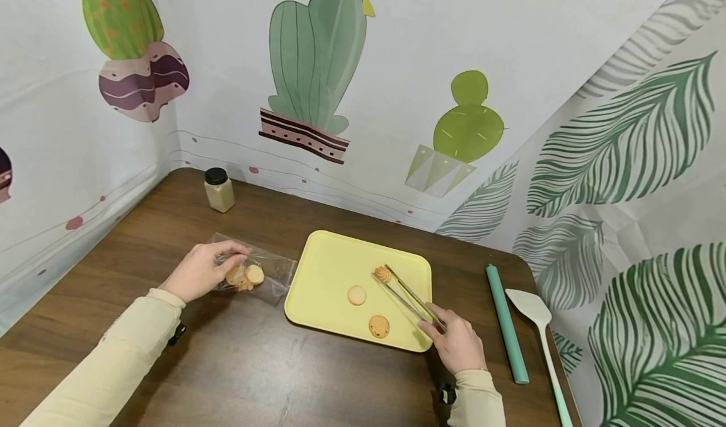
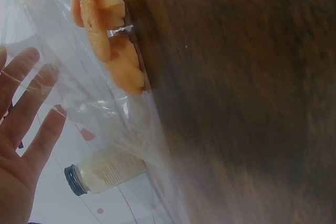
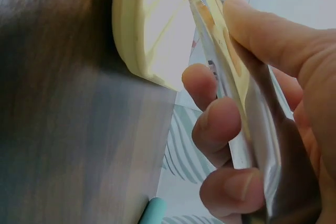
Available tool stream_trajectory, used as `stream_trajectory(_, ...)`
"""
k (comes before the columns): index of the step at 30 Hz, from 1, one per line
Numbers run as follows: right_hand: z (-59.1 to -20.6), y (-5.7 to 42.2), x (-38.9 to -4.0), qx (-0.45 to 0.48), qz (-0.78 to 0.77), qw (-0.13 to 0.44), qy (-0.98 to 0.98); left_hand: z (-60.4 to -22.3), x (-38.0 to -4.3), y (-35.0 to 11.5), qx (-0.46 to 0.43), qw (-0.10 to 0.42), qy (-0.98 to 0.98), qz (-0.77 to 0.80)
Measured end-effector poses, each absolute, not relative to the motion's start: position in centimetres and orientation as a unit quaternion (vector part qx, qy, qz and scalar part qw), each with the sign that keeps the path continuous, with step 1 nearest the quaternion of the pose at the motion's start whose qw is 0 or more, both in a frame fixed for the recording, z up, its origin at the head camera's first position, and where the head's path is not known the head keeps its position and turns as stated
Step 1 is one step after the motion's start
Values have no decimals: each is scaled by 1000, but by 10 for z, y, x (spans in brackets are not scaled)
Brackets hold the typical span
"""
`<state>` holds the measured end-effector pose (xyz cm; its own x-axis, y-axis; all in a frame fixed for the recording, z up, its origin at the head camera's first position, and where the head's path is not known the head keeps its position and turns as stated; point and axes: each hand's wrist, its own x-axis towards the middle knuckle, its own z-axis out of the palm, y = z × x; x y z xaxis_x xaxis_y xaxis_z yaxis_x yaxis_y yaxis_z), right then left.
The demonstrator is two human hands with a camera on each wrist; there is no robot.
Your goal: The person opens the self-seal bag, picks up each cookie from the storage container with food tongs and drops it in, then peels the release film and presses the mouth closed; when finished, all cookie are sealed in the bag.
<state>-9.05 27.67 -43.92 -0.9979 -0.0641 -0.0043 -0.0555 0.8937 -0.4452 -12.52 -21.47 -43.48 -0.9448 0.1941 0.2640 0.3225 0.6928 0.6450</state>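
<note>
My left hand (image 1: 207, 266) pinches the upper edge of a clear plastic bag (image 1: 275, 266) on the table, between thumb and forefinger. Through the film in the left wrist view, the other fingers look spread. Several cookies (image 2: 123, 61) lie inside the bag. Metal tongs (image 1: 411, 298) are gripped in my right hand (image 1: 462, 342), their tips on either side of a swirled cookie (image 1: 383, 274) over the yellow tray (image 1: 323, 260). A pale round cookie (image 1: 357, 295) and a browner round cookie (image 1: 379, 327) lie on that tray.
At the back left stands a square jar (image 1: 220, 194) with a black lid. To the tray's right lie a teal rod (image 1: 507, 326) and a white-headed spatula (image 1: 533, 307) with a pale green handle. Printed cloth walls (image 1: 386, 99) border the wooden table (image 1: 261, 364).
</note>
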Motion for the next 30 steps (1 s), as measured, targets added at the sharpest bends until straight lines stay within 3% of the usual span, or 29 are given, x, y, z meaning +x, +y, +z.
stream_trajectory(30, -437, 279, -89, -47, -216, -24, 975, -433, -126, -214, -140, 89, -918, -360)
